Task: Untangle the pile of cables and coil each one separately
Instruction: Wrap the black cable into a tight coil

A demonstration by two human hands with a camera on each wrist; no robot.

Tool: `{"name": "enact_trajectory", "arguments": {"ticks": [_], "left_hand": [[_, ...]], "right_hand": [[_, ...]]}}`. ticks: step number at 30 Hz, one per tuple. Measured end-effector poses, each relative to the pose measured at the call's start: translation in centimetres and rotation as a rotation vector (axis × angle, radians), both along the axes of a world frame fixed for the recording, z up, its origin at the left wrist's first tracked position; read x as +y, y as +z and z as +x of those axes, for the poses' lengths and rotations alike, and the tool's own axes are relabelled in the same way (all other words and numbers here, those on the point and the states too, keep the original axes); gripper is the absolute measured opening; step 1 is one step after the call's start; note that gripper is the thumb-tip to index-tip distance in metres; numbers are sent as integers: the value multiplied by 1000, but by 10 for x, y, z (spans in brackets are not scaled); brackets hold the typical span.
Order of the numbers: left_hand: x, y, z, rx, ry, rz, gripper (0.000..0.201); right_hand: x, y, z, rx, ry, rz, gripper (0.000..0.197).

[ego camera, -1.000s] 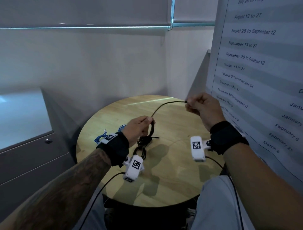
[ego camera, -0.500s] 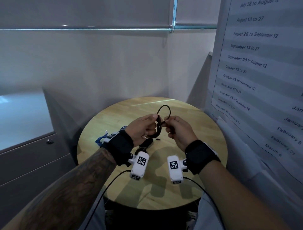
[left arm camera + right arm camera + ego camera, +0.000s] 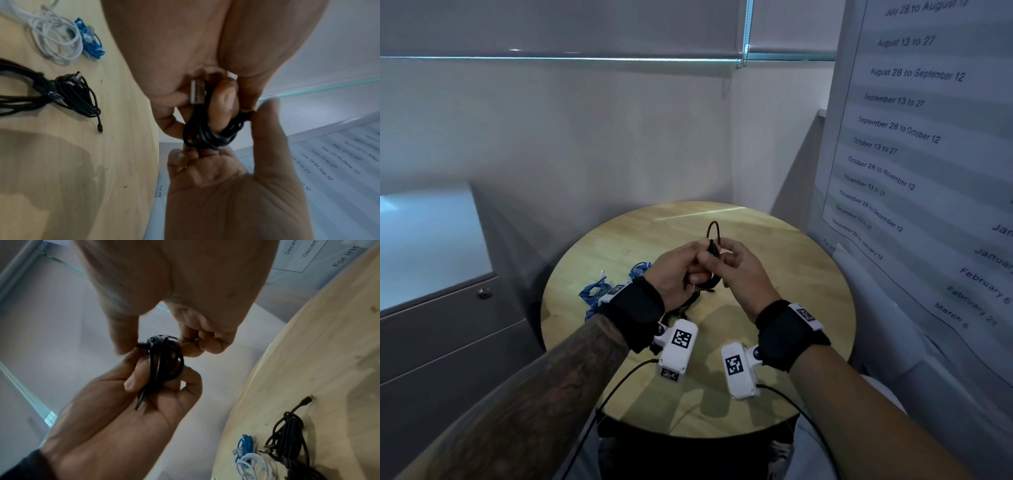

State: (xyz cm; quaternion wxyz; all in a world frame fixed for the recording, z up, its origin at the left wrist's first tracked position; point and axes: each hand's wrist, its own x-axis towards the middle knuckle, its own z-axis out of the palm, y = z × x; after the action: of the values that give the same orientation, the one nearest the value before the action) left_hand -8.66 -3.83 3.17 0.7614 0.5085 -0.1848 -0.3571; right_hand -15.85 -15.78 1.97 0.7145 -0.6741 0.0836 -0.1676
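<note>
A thin black USB cable [image 3: 711, 247] is wound into a small coil above the round wooden table [image 3: 791, 274]. My left hand [image 3: 698, 255] grips the coil [image 3: 207, 131], fingers curled round its strands, with the metal USB plug [image 3: 196, 93] lying against the palm. My right hand [image 3: 722, 251] meets it from the right and pinches the cable's loose end at the coil's top [image 3: 153, 341]. A short loop [image 3: 714, 228] sticks up above both hands. A second black cable bundle [image 3: 76, 95], a white cable [image 3: 55, 37] and a blue cable [image 3: 90, 40] lie on the table.
The other cables lie on the table's left half, the blue one [image 3: 599, 294] nearest the left edge. A grey cabinet [image 3: 448, 325] stands to the left. A sheet printed with dates [image 3: 911, 137] hangs on the right. Walls close in behind the table.
My right hand, which held the cable's end stretched out to the right, has come in to my left hand. The long free strand has shrunk to a short loop on the coil.
</note>
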Motion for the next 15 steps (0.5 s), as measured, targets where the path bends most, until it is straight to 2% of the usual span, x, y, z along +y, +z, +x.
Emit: {"name": "enact_trajectory", "arguments": {"ticks": [3, 8, 11, 15], "left_hand": [[-1, 0, 0, -14, -8, -18, 27], [-2, -4, -5, -34, 38, -30, 13], [-4, -7, -5, -178, 71, 39, 5], [-9, -9, -5, -292, 202, 76, 6]], "right_hand": [[-2, 2, 1, 0, -86, -51, 35], [-15, 8, 5, -39, -226, -154, 24], [-19, 12, 7, -87, -261, -198, 16], [-12, 16, 3, -215, -364, -263, 9]]}}
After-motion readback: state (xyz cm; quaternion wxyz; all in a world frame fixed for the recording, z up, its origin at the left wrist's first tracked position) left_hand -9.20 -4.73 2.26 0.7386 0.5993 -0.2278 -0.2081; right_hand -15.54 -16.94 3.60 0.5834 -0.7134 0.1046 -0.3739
